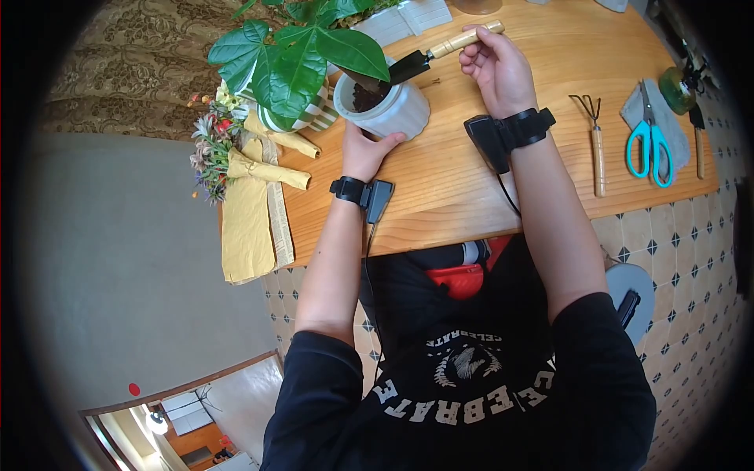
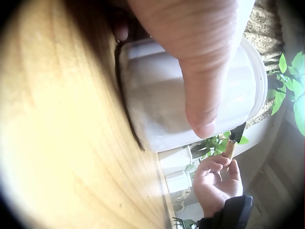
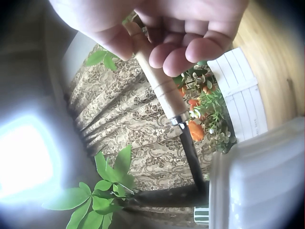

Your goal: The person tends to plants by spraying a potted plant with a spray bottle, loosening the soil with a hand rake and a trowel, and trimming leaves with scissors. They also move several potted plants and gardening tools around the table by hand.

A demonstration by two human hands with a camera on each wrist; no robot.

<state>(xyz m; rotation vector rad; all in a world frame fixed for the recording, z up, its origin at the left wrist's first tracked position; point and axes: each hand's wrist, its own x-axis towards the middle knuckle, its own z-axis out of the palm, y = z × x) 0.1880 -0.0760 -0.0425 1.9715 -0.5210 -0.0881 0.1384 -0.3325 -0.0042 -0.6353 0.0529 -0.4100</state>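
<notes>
My left hand (image 1: 364, 153) grips the side of a white flower pot (image 1: 404, 114) on the wooden table, with the thumb (image 2: 202, 100) laid along its wall in the left wrist view. Dark soil (image 1: 367, 96) shows inside the pot, beneath the broad green leaves of a plant (image 1: 294, 78). Over on the right, my right hand (image 1: 503, 77) pinches a small hand trowel by the end of its wooden handle (image 3: 162, 86). The trowel's black blade (image 1: 410, 67) slants down across the pot's rim, its tip hidden behind a leaf.
Paper-wrapped flowers (image 1: 255, 204) lie at the table's left. On the right are a small hand rake (image 1: 598, 149), turquoise-handled scissors (image 1: 648, 141) on a grey cloth (image 1: 677, 145), and another wooden-handled tool (image 1: 700, 149). A white slatted planter (image 1: 404, 21) stands at the back.
</notes>
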